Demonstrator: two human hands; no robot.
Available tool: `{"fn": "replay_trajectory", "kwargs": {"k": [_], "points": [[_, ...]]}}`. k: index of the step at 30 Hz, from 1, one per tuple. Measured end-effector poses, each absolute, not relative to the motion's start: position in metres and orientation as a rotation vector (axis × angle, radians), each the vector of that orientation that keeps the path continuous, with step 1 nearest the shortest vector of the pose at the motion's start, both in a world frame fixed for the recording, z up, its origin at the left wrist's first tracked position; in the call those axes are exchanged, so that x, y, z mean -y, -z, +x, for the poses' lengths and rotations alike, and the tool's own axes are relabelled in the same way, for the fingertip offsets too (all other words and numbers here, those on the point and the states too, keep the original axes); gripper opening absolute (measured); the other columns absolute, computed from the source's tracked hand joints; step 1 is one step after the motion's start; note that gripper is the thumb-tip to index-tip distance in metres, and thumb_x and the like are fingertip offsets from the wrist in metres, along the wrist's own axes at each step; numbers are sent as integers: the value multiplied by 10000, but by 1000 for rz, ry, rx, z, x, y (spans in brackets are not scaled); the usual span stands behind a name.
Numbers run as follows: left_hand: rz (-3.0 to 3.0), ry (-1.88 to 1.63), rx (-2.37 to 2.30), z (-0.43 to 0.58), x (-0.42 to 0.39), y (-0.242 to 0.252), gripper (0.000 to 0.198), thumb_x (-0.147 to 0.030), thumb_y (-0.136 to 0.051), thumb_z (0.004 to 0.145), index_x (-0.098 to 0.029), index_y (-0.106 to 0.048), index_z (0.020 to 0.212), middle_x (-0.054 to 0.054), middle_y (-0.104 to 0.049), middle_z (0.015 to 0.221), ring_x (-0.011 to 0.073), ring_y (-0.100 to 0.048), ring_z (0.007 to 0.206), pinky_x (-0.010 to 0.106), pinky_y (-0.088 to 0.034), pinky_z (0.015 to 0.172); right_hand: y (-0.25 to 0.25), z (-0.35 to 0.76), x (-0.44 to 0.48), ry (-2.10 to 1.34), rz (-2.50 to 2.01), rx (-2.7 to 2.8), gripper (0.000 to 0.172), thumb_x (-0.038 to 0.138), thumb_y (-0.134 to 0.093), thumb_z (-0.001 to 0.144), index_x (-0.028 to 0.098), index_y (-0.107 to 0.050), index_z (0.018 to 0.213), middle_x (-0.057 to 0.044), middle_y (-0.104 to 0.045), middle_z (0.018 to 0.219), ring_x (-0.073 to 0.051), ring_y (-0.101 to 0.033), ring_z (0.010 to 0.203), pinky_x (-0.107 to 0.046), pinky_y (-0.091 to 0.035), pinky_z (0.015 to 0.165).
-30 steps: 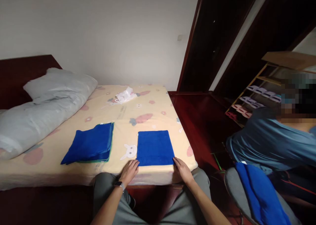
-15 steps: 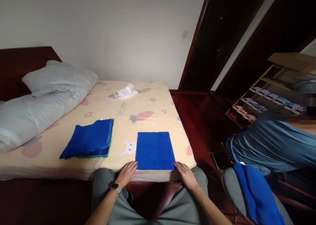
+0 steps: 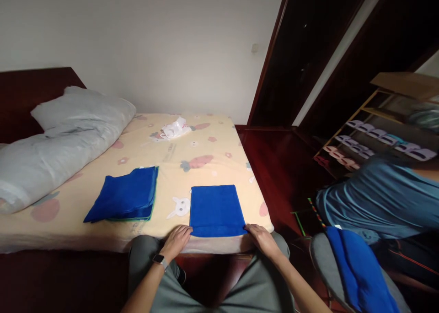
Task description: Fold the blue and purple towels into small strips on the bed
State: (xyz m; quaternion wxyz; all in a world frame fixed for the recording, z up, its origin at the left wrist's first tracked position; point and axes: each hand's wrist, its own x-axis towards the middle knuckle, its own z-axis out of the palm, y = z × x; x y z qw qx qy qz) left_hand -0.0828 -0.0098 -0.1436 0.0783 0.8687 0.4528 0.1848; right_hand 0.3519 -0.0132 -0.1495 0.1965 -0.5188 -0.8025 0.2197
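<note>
A blue cloth (image 3: 216,208) lies flat near the bed's front edge, with a shallow crease running across its near part. My left hand (image 3: 178,242) is closed at its near left corner, fingertips pinching the edge. At the near right corner my right hand (image 3: 262,240) pinches the cloth in the same way. To the left, a loose stack of blue cloths (image 3: 125,194) with green edging rests on the patterned bed sheet (image 3: 168,175).
A grey wrapped bundle (image 3: 78,134) and a crumpled white plastic bag (image 3: 175,128) lie on the bed. At right, a person in a blue shirt (image 3: 373,198) is beside a shoe rack (image 3: 363,116). More blue cloth (image 3: 360,272) drapes over a grey chair (image 3: 320,262).
Both hands have closed onto the cloth's near corners, and a crease now shows along its near edge. The view has shifted slightly; the person at right has leaned out of frame a little.
</note>
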Motion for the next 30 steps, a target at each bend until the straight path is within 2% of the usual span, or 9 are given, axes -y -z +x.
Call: {"fn": "replay_trajectory", "kwargs": {"k": [5, 10, 14, 20, 23, 26, 30], "points": [[2350, -741, -1483, -80, 14, 169, 363, -112, -485, 879, -254, -626, 1182, 63, -692, 1175, 213, -640, 1101, 422, -529, 989, 171, 343, 18, -684, -1458, 1994, 358, 234, -491, 890, 219, -666, 1202, -98, -673, 1256, -257, -613, 1167, -462, -453, 1062], [2085, -942, -1628, -73, 3, 180, 260, -287, -460, 948, -241, -640, 1129, 74, -720, 1072, 212, -679, 1011, 386, -556, 910, 177, 341, 4, -901, -1492, 1664, 362, 413, -496, 912, 202, -691, 1133, -104, -720, 1153, -275, -660, 1086, -440, -498, 1001], [1939, -1060, -1827, -54, -8, 186, 305, -365, -416, 976, -201, -601, 1155, 105, -719, 1042, 235, -695, 969, 397, -558, 857, 182, 328, -14, -924, -1609, 1478, 426, 479, -448, 906, 174, -690, 1077, -104, -744, 1061, -264, -693, 994, -386, -544, 908], [1983, -1046, -2134, -26, -1, 192, 364, -341, -425, 980, -166, -517, 1286, 150, -695, 1120, 295, -648, 1032, 472, -497, 910, 181, 308, -23, -680, -1901, 1575, 432, 376, -315, 981, 187, -643, 1188, -120, -726, 1065, -267, -677, 986, -385, -488, 902], [2072, -977, -2129, -28, -3, 186, 360, -226, -377, 977, -169, -513, 1305, 151, -676, 1178, 275, -639, 1030, 446, -491, 917, 171, 309, -22, -472, -2074, 1853, 425, 239, -272, 992, 170, -625, 1220, -124, -725, 973, -253, -675, 905, -351, -461, 846], [2163, -871, -2049, -38, -9, 178, 374, -179, -366, 966, -169, -524, 1305, 140, -696, 1110, 263, -646, 990, 410, -507, 883, 163, 313, -20, -370, -2081, 2023, 419, 144, -317, 956, 161, -618, 1246, -128, -722, 995, -249, -660, 935, -332, -441, 848], [2188, -841, -2001, -44, -12, 175, 352, -232, -387, 977, -168, -537, 1289, 154, -699, 1133, 278, -662, 1004, 412, -529, 874, 169, 310, -16, -423, -1970, 1938, 438, 195, -303, 968, 147, -615, 1272, -138, -719, 1056, -261, -654, 981, -356, -457, 888]]}}
